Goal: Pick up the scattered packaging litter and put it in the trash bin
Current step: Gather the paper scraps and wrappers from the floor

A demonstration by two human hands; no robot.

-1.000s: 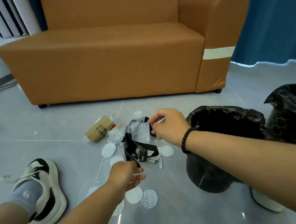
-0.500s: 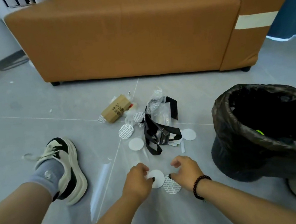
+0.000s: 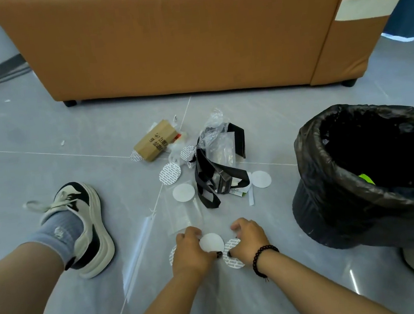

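From the head camera, a glossy grey tiled floor (image 3: pixel 42 157) runs up to a smooth tan leather sofa (image 3: pixel 184 36). In front of it lies a loose heap of litter: a small brown cardboard box with black print (image 3: pixel 154 144), crinkled clear plastic wrapping (image 3: pixel 213 124), a floppy black strap looped over a dark packet (image 3: pixel 210 180), and flat round seals, some plain white (image 3: pixel 183 192), some silver with a printed brick-like pattern (image 3: pixel 169 173). At the right stands a round trash bin lined with a wrinkled black plastic bag (image 3: pixel 315 169), just beside the heap.

Nearest the camera, both hands are down at the floor with fingers curled. The left hand (image 3: pixel 191 253) touches the edge of a plain white round seal (image 3: pixel 211 242), and another patterned seal peeks out from under it. The right hand (image 3: pixel 248 237), a black bead bracelet (image 3: pixel 262 257) on its wrist, has its fingertips on a silver patterned round seal (image 3: pixel 233 257). Whether either seal is actually pinched or lifted cannot be told. A cream-and-black sneaker (image 3: pixel 86 225) sits at the left.
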